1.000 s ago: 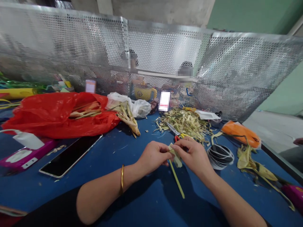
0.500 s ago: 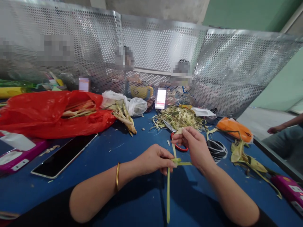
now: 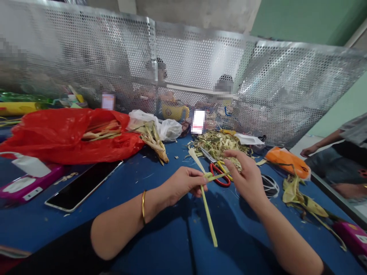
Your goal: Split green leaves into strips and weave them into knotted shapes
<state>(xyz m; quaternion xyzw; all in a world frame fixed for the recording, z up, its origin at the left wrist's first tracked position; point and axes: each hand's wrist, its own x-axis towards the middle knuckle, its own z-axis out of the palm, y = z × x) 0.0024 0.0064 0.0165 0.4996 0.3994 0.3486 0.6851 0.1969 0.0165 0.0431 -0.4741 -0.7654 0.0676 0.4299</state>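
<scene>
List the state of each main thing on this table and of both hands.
Left hand: pinched shut on leaf strips.
Right hand: at one strip's end, grip unclear.
Leaf strips: crossed, partly folded.
Red-handled scissors: lying down, unheld.
Large phone: flat, screen dark.
Far phone: propped up, screen lit.
Red bag: open, contents showing.
Scrap pile: loose, tangled.

A plain, smooth, gold-coloured bangle (image 3: 143,208) rings the left wrist. Black sleeves (image 3: 67,248) cover the upper arms, ending around the elbows. Both hands are bare, without gloves.
</scene>
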